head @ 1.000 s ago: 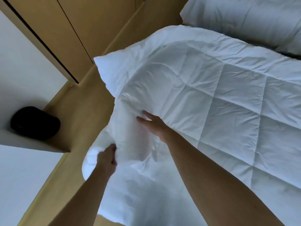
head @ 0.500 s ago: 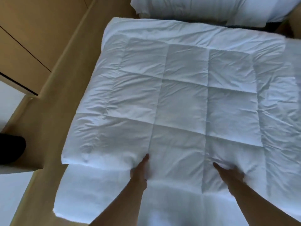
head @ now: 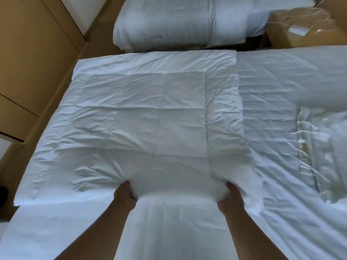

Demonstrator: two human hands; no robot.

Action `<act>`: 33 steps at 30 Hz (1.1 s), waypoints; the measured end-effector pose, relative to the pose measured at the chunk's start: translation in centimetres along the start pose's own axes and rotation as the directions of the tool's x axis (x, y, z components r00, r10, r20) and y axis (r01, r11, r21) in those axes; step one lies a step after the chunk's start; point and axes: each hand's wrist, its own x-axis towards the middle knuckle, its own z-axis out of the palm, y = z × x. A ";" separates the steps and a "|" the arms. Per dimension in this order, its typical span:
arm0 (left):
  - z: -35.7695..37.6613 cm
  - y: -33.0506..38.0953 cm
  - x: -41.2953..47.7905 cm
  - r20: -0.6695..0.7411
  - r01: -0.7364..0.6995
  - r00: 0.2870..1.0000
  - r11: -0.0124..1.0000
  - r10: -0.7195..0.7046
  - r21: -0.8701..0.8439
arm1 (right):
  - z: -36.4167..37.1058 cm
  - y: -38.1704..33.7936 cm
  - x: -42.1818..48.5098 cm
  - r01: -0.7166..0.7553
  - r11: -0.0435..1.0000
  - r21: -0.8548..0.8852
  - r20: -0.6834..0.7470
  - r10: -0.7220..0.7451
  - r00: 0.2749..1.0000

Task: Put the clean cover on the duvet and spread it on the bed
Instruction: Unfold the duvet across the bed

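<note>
On the bed, left hand and right hand clutch the duvet stretching away.

White quilted duvet lies flat, creased, across left of bed; rumpled white cover at right.

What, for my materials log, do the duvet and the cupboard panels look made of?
The duvet: matte white woven cloth, perhaps cotton or a blend, finely creased, stitched into padded squares; cupboard panels: smooth tan wood or laminate, apparently; flat faces with thin dark seams.
</note>
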 end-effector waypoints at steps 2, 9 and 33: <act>1.8 0.4 -2.5 0.055 -0.022 0.998 0.998 0.025 -0.060 | 2.8 -5.9 -0.8 0.221 0.975 0.001 0.043 -0.221 0.974; 8.3 0.5 -6.7 0.211 -0.014 0.977 0.998 0.028 -0.068 | 7.3 -19.6 -4.1 0.528 0.818 -0.229 0.103 -0.519 0.849; -4.1 -3.2 1.2 0.060 0.174 0.977 0.929 -0.204 0.326 | -3.6 5.9 -3.5 -0.083 0.923 -0.377 -0.412 -0.087 0.907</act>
